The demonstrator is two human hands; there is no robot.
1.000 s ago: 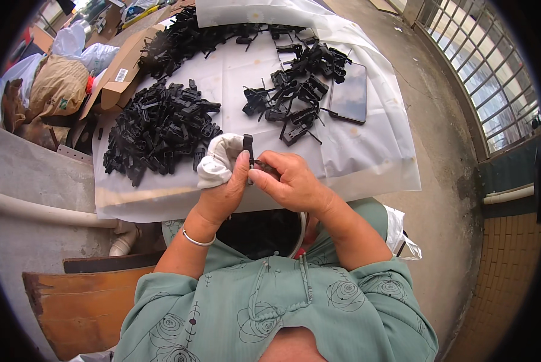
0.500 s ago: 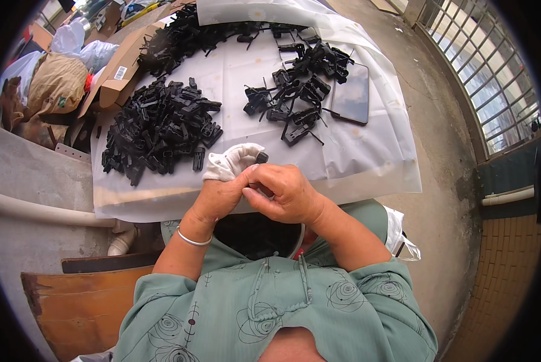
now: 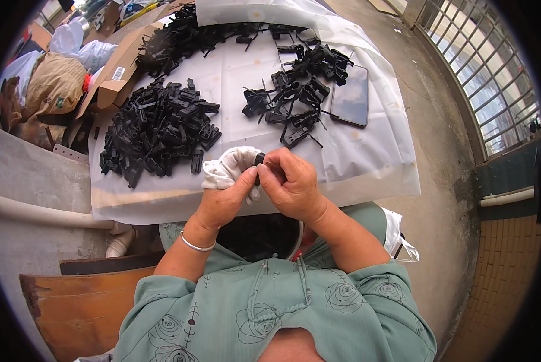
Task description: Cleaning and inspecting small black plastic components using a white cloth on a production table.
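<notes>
A small black part point(image 3: 259, 160) stood above the near edge of the table, in front of the person's body, between the two hands. The left hand point(image 3: 221, 204) had its bare thumb pressed against the part, while a white cloth glove point(image 3: 225, 169) covered its fingers; they were clamped on the part from that side. The right hand point(image 3: 294, 188) pinched the same part between thumb and bent fingers, hiding much of it. Just beyond the glove, to the left, lay a heap of black clips point(image 3: 162, 127) on the white sheet point(image 3: 234, 108) that covered the table. Farther to the right lay a looser cluster of black pieces point(image 3: 300, 90) with thin stems, and just beside it a dark phone point(image 3: 350, 96). Another black pile point(image 3: 180, 39) spread along the far side, near an open cardboard box point(image 3: 118, 69). A silver bracelet point(image 3: 196, 244) circled the left wrist.
</notes>
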